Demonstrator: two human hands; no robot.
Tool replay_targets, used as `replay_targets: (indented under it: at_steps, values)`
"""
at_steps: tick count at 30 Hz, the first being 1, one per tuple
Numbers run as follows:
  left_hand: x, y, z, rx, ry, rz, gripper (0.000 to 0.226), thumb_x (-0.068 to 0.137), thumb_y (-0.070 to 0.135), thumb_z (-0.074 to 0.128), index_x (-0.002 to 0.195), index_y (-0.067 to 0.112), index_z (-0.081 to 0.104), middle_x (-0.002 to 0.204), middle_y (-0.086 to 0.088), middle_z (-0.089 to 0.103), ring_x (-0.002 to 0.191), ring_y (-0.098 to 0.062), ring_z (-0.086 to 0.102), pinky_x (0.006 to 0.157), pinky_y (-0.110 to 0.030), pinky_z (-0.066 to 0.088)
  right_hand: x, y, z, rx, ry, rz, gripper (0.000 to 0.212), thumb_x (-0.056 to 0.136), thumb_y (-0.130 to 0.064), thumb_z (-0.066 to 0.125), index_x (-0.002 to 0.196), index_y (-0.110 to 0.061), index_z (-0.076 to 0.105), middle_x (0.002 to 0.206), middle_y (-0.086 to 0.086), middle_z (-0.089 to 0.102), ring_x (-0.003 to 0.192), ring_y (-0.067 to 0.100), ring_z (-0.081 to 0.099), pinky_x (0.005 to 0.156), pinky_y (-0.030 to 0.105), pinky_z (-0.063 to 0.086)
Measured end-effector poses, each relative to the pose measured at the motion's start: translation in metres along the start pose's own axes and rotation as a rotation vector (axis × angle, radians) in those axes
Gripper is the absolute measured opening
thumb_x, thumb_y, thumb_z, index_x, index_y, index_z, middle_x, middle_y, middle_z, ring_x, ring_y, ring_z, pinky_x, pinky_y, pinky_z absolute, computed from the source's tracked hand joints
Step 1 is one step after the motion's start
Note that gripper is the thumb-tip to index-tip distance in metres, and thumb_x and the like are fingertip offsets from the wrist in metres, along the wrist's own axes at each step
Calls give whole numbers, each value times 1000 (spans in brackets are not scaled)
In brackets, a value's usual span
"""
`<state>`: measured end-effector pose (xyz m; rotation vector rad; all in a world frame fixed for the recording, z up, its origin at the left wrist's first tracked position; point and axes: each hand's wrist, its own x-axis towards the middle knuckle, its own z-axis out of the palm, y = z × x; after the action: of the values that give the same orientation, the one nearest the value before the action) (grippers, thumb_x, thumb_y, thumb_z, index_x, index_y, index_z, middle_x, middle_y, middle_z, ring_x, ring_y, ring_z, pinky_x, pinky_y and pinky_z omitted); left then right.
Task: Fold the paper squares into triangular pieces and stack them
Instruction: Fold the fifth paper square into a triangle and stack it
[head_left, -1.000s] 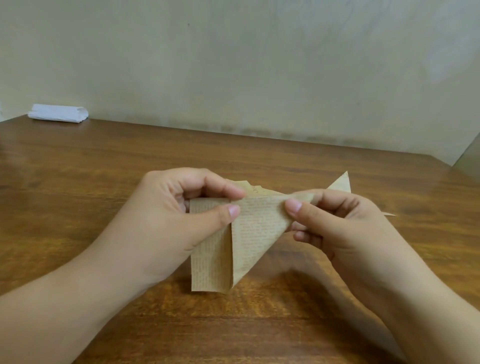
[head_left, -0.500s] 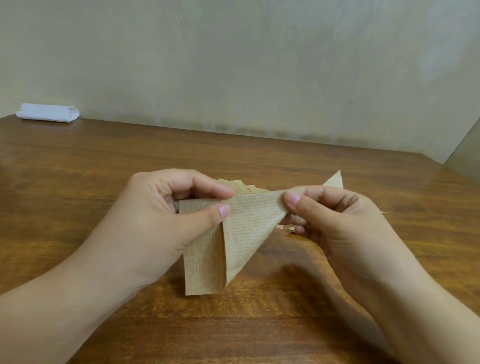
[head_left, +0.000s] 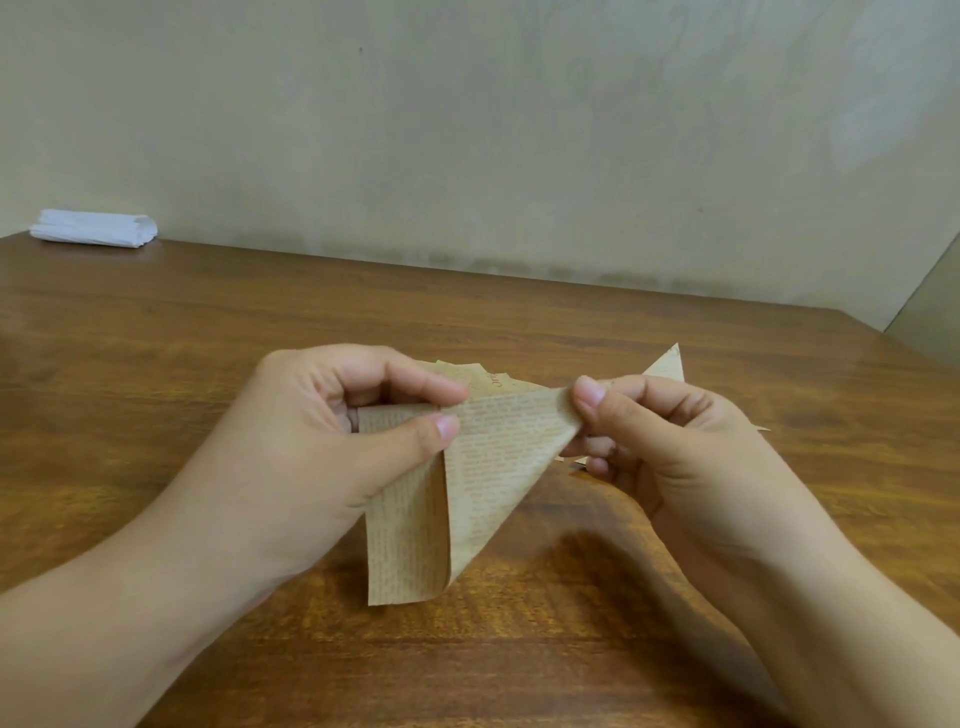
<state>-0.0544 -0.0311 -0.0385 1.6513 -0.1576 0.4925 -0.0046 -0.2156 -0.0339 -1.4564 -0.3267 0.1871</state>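
folded pieces (head_left: 667, 364) behind mostly hidden by hands. left hand (head_left: 332, 436) and right hand (head_left: 660, 441) both pinching paper square (head_left: 483, 467) top edge above table (head_left: 208, 322).

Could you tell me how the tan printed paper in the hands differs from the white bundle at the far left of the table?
The tan printed paper is held above the table, pinched by the left hand and right hand; the white bundle lies untouched by the wall. The paper carries print and is partly folded; the bundle looks plain and compactly folded. Both seem folded sheet material.

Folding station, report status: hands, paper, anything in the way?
Left hand and right hand both pinch printed paper, half-folded, held above table. More paper behind. Nothing blocking.
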Motion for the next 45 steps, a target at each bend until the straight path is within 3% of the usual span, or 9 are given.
replay_targets:
  at_steps: [5,15,18,21,24,29,33,35,45]
  values:
    - [0,1,-1,-26,4,-2,20,53,15,71,69,28,76,74,5,74,72,-5,69,60,-13,52,1,-2,-3,50,9,2,18,58,-33,70,62,-16,74,71,6,72,63,7,65,58,16,46]
    - [0,0,0,-12,-4,-13,18,53,17,71,67,28,76,74,6,74,72,-3,69,62,-12,51,-1,-2,-1,36,46,-21,15,63,-28,68,52,-20,62,59,0,61,63,13,53,53,16,43]
    - [0,0,-1,1,-3,-14,18,52,20,71,66,30,75,75,6,74,74,-4,69,63,-13,51,-3,-1,-1,14,28,-17,15,60,-33,70,60,-18,67,67,3,64,64,9,56,56,18,46]
    - [1,0,-2,9,1,-9,18,52,21,72,66,31,75,76,6,74,77,-5,69,64,-14,52,-4,-2,0,-64,-24,8,29,54,-38,72,69,-13,73,68,4,68,64,8,61,63,21,48]
    - [0,0,-4,16,-22,-19,26,49,18,88,68,31,76,75,5,73,73,-3,67,62,-14,52,-3,-1,-1,-139,-21,-3,43,54,-38,72,72,0,69,66,7,68,64,10,59,69,29,43]
    - [0,-1,-7,50,-115,-59,26,52,18,72,74,33,76,72,7,68,68,-1,61,62,-10,48,-4,0,0,-223,-24,-15,44,54,-45,73,69,-4,68,67,5,70,67,12,55,76,35,42]
    - [-1,2,-6,61,-147,-47,28,51,27,91,75,31,76,81,1,72,75,-7,67,66,-12,50,-4,-2,1,-198,-13,-27,38,53,-42,74,64,-5,67,62,4,68,63,11,56,82,41,43]
    - [0,1,-5,46,-103,-44,20,52,25,80,71,31,76,79,3,73,74,-6,68,64,-12,50,-5,-2,2,-167,-4,-37,28,53,-38,74,60,-11,69,58,2,65,61,9,57,86,44,44]
    - [1,-1,-5,59,-56,-15,19,51,26,72,67,35,76,77,7,74,78,-5,69,67,-12,51,-2,-2,-2,-68,27,-55,20,59,-27,69,66,-9,73,65,6,67,60,8,58,65,26,41]
